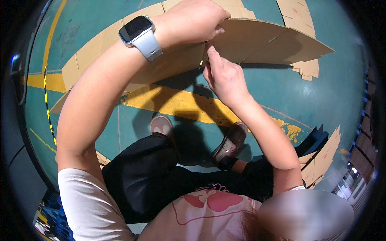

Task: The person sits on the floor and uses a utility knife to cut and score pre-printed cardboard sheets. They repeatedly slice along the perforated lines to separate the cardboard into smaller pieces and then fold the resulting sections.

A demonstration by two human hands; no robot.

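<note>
A long brown cardboard sheet (257,42) with creases and slots stands on edge in front of me, bowed across the view. My left hand (197,22) is closed over its upper edge near the middle, thumb on the near side. Just below, my right hand (226,78) has its index finger stretched up against the near face, close to a narrow slot. Its other fingers are curled, and whether they hold anything is hidden. A smartwatch (136,29) with a pale band is on my left wrist.
More flat cardboard (295,16) lies beyond the sheet. Cardboard pieces (321,160) and a dark blue object (314,141) are at the lower right. The green floor (277,88) carries a worn yellow stripe (177,100). Black-and-yellow tape (47,102) runs along the left.
</note>
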